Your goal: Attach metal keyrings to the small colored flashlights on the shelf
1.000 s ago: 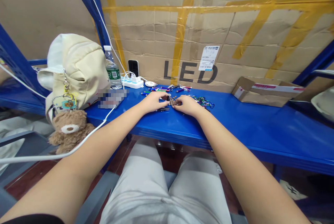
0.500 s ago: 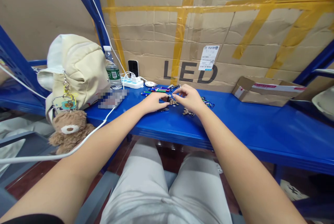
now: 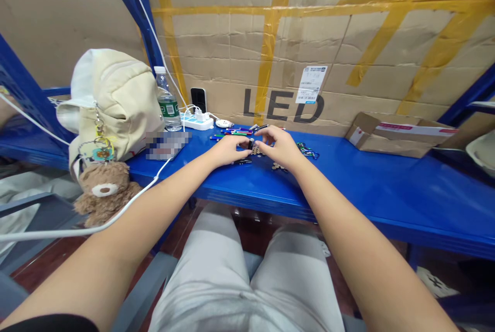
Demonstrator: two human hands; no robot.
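My left hand [image 3: 231,150] pinches a small dark cylinder-shaped piece [image 3: 251,144], held upright between thumb and fingers. Just right of it is my right hand [image 3: 281,147], its fingers bent and the thumb apart from the forefinger; nothing shows in the gap. Beneath and between the hands lie several small round tan discs [image 3: 257,151]. More of these discs [image 3: 277,166] are under my right hand, partly covered by it. A black pen-like item [image 3: 243,162] rests by my left fingers. Coloured pens [image 3: 236,131] lie behind the hands, and green and dark clips [image 3: 308,151] sit to the right.
On the blue table [image 3: 367,187], a power strip [image 3: 198,121], a water bottle [image 3: 168,105] and a cream bag [image 3: 116,100] with a teddy bear [image 3: 104,193] stand left. A white cable [image 3: 127,208] crosses my left forearm. An opened cardboard box [image 3: 398,136] sits right.
My right thumb has dropped slightly away from the forefinger, near the dark piece. My left hand stays almost in place, still holding that piece. The view has shifted a little.
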